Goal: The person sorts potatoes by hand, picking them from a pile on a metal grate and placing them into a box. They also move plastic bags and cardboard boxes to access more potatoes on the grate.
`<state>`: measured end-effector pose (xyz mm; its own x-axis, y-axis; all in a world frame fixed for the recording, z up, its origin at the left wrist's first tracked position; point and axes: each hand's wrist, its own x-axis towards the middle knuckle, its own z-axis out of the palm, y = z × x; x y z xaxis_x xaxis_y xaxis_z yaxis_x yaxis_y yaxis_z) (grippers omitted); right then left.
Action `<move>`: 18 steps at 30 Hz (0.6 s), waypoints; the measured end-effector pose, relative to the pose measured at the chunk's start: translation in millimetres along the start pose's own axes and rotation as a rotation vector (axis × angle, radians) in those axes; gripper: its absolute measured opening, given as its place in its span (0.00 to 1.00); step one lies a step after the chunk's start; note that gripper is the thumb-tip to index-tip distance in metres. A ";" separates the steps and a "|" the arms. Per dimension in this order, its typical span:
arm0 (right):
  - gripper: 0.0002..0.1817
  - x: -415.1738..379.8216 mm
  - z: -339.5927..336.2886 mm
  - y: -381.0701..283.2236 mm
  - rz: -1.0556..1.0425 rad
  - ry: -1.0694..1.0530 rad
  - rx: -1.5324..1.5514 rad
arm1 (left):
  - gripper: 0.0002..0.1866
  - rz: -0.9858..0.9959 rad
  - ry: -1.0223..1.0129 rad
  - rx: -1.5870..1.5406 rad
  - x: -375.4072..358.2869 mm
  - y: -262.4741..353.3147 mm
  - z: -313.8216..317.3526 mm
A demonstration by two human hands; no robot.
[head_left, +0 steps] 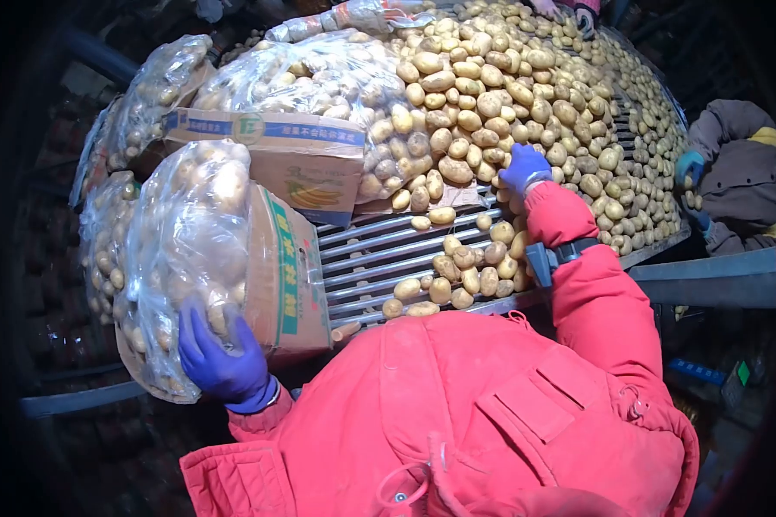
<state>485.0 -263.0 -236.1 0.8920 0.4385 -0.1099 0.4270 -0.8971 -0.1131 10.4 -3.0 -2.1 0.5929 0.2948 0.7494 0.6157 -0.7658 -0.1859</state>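
My left hand (222, 358), in a purple glove, rests with fingers spread against a clear plastic bag of potatoes (190, 224). That bag bulges out of a cardboard box (289, 267) with a green stripe. My right hand (524, 169), gloved the same way, reaches into the big pile of potatoes (569, 112); its fingers are curled, and whatever they hold is hidden. Loose potatoes (461, 271) lie on the metal roller bars (362, 263) between my arms.
Behind stands another box (267, 159) beside a large bag of potatoes (310, 77). More filled bags (159, 95) are at the far left. A co-worker (737, 172) in dark clothing and teal gloves is at the right edge; another person's sleeve (586, 10) shows at the top.
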 end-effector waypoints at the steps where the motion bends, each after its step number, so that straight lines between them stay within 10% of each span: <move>1: 0.31 1.4 -1.6 -7.5 0.045 0.024 0.018 | 0.21 0.004 0.003 0.009 -0.5 -0.5 -0.3; 14: 0.52 7.1 -24.2 6.1 0.012 -0.421 0.087 | 0.22 0.002 -0.004 0.030 -0.1 0.8 -0.1; 18: 0.40 -12.3 -20.5 -7.5 -0.212 -0.349 -0.036 | 0.20 -0.018 -0.004 0.022 0.5 2.7 -0.7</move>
<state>473.8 -262.7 -213.7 0.6824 0.6003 -0.4171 0.6063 -0.7835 -0.1357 12.0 -5.3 -1.8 0.5836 0.3106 0.7503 0.6376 -0.7474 -0.1866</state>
